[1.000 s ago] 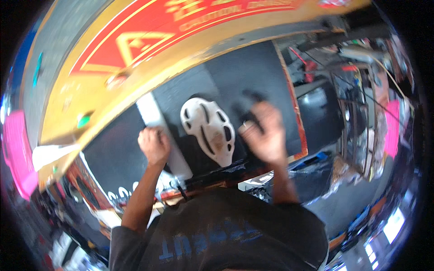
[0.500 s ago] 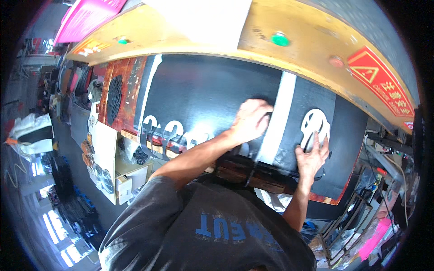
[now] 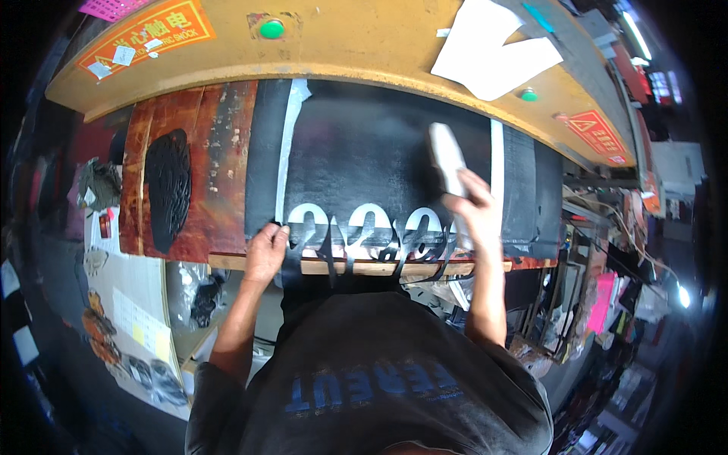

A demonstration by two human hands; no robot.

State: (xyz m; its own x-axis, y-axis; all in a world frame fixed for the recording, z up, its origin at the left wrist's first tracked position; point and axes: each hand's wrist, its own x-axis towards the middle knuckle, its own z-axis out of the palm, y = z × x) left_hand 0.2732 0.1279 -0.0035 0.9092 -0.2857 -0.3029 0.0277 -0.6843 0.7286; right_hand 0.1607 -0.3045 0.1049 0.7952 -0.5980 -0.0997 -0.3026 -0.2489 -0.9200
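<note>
A black sheet [image 3: 379,144] lies on the work surface, with several rounded cut-outs along its near edge and thin black loops hanging over the front. My left hand [image 3: 265,250] is at the sheet's near left corner, its thumb and fingers closed on the edge there. Over the right part of the sheet, my right hand [image 3: 478,206] grips a pale, sole-shaped cutting die [image 3: 446,152]. The die is turned nearly edge-on and slants away from me; motion blurs it slightly.
A yellow machine beam [image 3: 349,57] spans the far side, bearing green buttons [image 3: 272,29], warning labels [image 3: 595,135] and white paper [image 3: 493,57]. A black sole-shaped piece [image 3: 169,189] lies on the reddish-brown board [image 3: 216,167] at left. Shelves [image 3: 546,303] stand at lower right.
My left hand has gone from above the sheet to its near left corner. My right hand has lifted the die from the dark area on the right and brought it left, over the sheet. The view has shifted.
</note>
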